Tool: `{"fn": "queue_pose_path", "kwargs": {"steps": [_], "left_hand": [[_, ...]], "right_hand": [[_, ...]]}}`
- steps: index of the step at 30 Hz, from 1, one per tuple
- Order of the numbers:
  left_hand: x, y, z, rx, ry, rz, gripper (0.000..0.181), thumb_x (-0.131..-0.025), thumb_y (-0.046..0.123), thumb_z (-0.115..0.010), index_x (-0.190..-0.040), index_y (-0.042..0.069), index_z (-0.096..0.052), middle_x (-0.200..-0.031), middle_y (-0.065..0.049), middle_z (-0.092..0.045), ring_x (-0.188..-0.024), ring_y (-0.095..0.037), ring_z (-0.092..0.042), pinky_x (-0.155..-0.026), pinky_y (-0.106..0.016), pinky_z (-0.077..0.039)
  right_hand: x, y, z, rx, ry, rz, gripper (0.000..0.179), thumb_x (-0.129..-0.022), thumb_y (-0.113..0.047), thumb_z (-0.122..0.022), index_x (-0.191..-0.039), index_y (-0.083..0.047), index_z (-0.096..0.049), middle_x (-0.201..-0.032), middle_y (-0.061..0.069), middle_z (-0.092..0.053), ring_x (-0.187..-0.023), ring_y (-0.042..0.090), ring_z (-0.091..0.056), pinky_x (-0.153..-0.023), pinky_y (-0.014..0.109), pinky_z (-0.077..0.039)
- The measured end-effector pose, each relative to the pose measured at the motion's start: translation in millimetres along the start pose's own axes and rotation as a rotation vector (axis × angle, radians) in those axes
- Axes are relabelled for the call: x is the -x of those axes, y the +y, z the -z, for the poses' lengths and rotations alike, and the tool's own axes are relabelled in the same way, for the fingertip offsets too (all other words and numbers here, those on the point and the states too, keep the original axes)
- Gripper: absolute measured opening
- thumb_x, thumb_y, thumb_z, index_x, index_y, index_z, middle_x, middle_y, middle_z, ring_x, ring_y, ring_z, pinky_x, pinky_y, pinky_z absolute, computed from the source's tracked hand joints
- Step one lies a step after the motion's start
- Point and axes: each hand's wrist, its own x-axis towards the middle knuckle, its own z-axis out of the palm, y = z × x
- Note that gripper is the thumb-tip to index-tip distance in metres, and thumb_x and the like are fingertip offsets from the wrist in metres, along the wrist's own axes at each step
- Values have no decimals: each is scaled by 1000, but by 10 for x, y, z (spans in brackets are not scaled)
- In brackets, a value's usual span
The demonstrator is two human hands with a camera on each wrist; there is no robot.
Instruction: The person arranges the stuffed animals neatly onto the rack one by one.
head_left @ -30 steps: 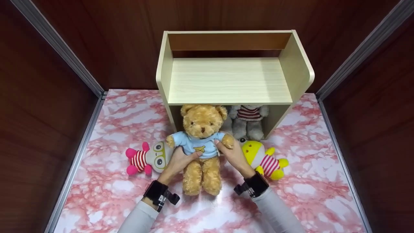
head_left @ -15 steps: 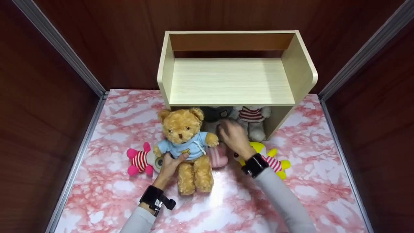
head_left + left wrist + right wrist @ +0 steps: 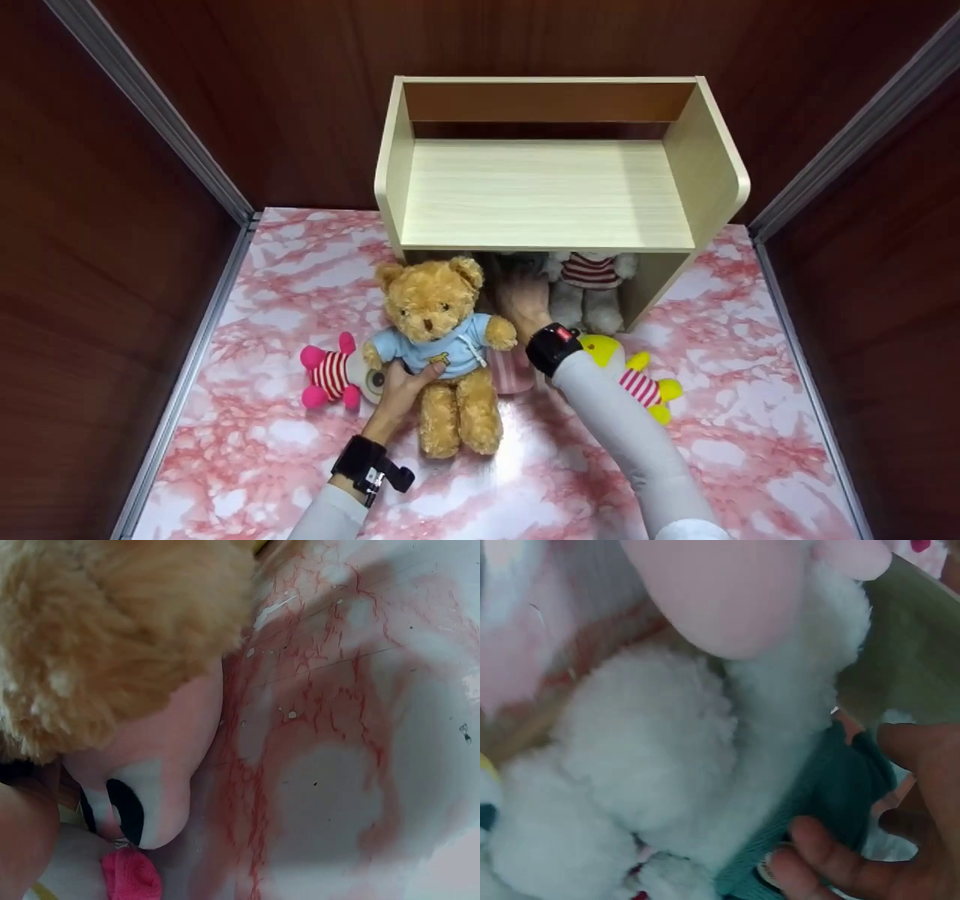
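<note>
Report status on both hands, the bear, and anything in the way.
Left hand holding tan bear. Right hand at green-clad plush, grip unclear. Shelf overhead, gray plush alongside; may crowd it.

The marbled table [image 3: 270, 442] carries a shelf [image 3: 555, 195]; in front lie a magenta toy [image 3: 330, 375], a pink toy [image 3: 514, 379] and a yellow toy [image 3: 641, 386].
</note>
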Motion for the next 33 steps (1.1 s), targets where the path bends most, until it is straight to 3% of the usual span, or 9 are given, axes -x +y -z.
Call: {"fn": "queue_pose_path", "kwargs": {"steps": [2,8,11,16,21,25,27,32,33], "left_hand": [[-3,-8,-15,-5,-3,-3,41,-88,6,-77,-123,-8,-59,-117,-12,-68,-108,-21,-64,-102,-30,-49],[-9,-23,-51,-65,14,-13,24,-87,5,-77,-92,8,-53,-98,-4,-58,-96,-19,-58,-92,-27,-48],[-2,-28,-61,-91,11,-18,24,-88,8,-78,-96,6,-55,-103,-5,-60,-101,-19,-58,-96,-27,-47],[11,-19,-79,-75,-7,4,47,-88,8,-78,-128,-6,-57,-127,-15,-65,-118,-22,-61,-107,-30,-45],[-4,33,-121,-118,-11,32,42,-88,12,-79,-121,-6,-59,-119,-14,-67,-111,-22,-62,-102,-30,-48],[-42,84,-160,-244,-6,28,39,-86,21,-82,-112,-2,-65,-108,-10,-70,-101,-20,-64,-95,-29,-50],[-66,109,-186,-283,-14,18,42,-86,26,-83,-113,-2,-66,-107,-10,-71,-100,-20,-65,-94,-30,-51],[-152,146,-266,-289,-47,-3,61,-84,33,-86,-125,-4,-61,-118,-14,-71,-110,-25,-66,-103,-36,-49],[-175,149,-284,-293,-48,-9,64,-84,35,-86,-127,-5,-60,-120,-15,-70,-112,-26,-66,-105,-38,-48]], "right_hand": [[-38,-7,27,20,51,10,68,-71,-30,-89,-135,-20,-67,-57,6,-42,-45,26,-49,-33,37,-37],[-187,-1,-2,-67,-234,2,45,-84,-16,-77,-128,-14,-66,-70,10,-61,-57,31,-61,-43,43,-50],[-243,16,-85,-43,-318,16,36,-91,-9,-71,-126,-12,-67,-91,14,-68,-74,32,-68,-55,44,-57],[-180,84,-228,-2,-210,24,29,-96,-8,-65,-124,-13,-68,-88,15,-70,-72,34,-68,-53,47,-56],[-42,196,-236,-73,-154,-14,25,-94,-12,-69,-119,-13,-69,-67,10,-63,-56,32,-62,-44,47,-51],[67,263,-241,-60,-147,-69,28,-85,-11,-75,-112,-14,-72,-64,11,-62,-52,32,-60,-39,45,-48],[118,297,-194,-40,-215,-85,28,-85,-17,-73,-112,-10,-73,-78,15,-67,-64,34,-64,-47,48,-51],[506,335,-821,106,-502,-112,51,-96,-22,-53,-118,24,-58,-128,40,-56,-115,57,-55,-88,69,-46],[570,325,-970,151,-509,-118,51,-97,-19,-51,-118,28,-54,-131,43,-53,-120,61,-51,-93,72,-43]]}}
